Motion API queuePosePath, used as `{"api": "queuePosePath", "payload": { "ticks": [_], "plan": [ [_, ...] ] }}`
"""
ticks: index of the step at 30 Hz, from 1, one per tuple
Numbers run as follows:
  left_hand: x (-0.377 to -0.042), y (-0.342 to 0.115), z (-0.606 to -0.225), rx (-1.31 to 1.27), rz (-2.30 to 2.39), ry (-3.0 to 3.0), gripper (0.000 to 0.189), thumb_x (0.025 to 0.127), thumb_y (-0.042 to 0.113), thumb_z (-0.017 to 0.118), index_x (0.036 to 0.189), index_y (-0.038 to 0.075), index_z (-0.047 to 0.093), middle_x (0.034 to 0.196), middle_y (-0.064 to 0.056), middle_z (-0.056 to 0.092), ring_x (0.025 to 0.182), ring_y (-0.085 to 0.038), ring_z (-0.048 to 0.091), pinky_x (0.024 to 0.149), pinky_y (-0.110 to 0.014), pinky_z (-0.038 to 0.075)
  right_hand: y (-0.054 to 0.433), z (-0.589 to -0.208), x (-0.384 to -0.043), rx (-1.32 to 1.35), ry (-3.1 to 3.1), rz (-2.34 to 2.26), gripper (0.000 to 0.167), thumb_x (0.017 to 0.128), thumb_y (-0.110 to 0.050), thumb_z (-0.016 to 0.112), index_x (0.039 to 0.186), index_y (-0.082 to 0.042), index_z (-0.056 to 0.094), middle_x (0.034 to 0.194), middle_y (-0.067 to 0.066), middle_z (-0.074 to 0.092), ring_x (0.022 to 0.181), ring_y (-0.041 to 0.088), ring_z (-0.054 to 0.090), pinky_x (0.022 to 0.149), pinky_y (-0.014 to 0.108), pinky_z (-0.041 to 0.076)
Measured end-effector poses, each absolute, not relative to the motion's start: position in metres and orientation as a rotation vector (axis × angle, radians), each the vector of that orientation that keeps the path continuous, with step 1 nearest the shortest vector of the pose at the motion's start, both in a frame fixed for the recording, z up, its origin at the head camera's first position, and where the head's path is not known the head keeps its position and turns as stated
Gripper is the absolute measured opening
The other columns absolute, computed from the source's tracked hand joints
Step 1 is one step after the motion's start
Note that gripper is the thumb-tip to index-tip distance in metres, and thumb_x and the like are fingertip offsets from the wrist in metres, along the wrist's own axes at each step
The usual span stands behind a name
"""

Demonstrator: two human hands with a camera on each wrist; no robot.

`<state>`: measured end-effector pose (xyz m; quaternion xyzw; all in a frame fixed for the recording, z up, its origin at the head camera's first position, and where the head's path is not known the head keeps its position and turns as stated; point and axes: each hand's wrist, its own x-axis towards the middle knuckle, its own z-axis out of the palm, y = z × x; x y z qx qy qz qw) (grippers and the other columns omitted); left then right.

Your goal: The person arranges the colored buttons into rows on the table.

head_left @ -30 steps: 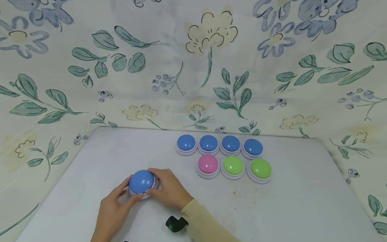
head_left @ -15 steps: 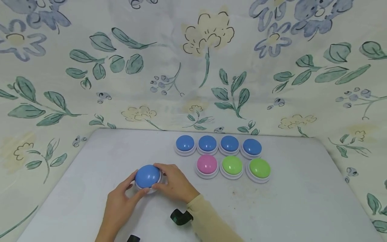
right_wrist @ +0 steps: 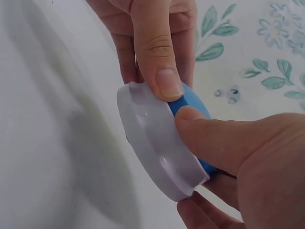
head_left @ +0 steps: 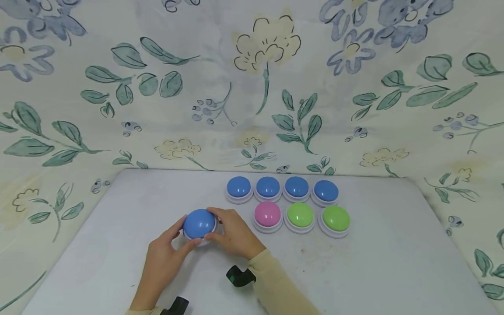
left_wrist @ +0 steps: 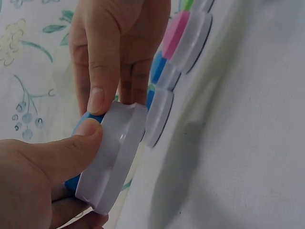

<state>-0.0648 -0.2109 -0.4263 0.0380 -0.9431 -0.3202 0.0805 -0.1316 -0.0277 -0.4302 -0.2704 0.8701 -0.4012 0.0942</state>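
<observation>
Both hands hold one round push button (head_left: 199, 223) with a blue dome and a white base, left of the other buttons. My left hand (head_left: 165, 258) grips its left side between thumb and fingers. On the right side, my right hand (head_left: 236, 234) pinches it the same way. In both wrist views the white base (left_wrist: 114, 157) is seen from the side, raised off the table, with the thumbs close together near the edge of the blue dome (right_wrist: 193, 102).
Several blue buttons (head_left: 267, 187) stand in a row at the back. Before them are a pink button (head_left: 267, 214) and two green buttons (head_left: 300, 215). A flower-patterned cloth (head_left: 177, 109) hangs behind the white table (head_left: 374, 262). A black device sits at each wrist.
Both hands have moved right and toward the back with the blue button, bringing it closer to the rows. The other buttons stay in place; the head view has shifted slightly.
</observation>
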Motion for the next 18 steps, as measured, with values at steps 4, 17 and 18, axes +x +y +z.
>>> {"api": "queuePosePath", "payload": {
  "ticks": [4,17,18],
  "plan": [
    [-0.068,-0.209,-0.426,0.081,-0.951,-2.813,0.068,0.088,0.024,0.079,0.145,-0.001,0.051,0.135,-0.026,0.06,0.116,-0.047,0.061,0.094,-0.065,0.049,-0.025,-0.429,-0.134,-0.799,2.584,-1.18,0.062,0.092,-0.024,0.075,0.148,-0.011,0.049,0.139,0.006,0.059,0.118,0.017,0.059,0.1,0.026,0.051],
    [-0.077,-0.2,-0.423,0.088,-0.96,-2.868,0.071,0.088,0.024,0.08,0.147,0.0,0.048,0.136,-0.026,0.058,0.12,-0.046,0.059,0.097,-0.063,0.049,-0.016,-0.429,-0.138,-0.77,2.608,-1.201,0.063,0.09,-0.021,0.077,0.146,-0.009,0.051,0.141,0.007,0.058,0.117,0.019,0.06,0.099,0.027,0.052],
    [-0.078,-0.2,-0.423,0.085,-0.961,-2.871,0.071,0.088,0.024,0.08,0.147,0.0,0.048,0.137,-0.026,0.058,0.12,-0.046,0.058,0.097,-0.063,0.049,-0.016,-0.429,-0.138,-0.772,2.614,-1.202,0.063,0.09,-0.021,0.077,0.146,-0.009,0.051,0.141,0.007,0.058,0.117,0.019,0.06,0.099,0.027,0.052]
  ]
}}
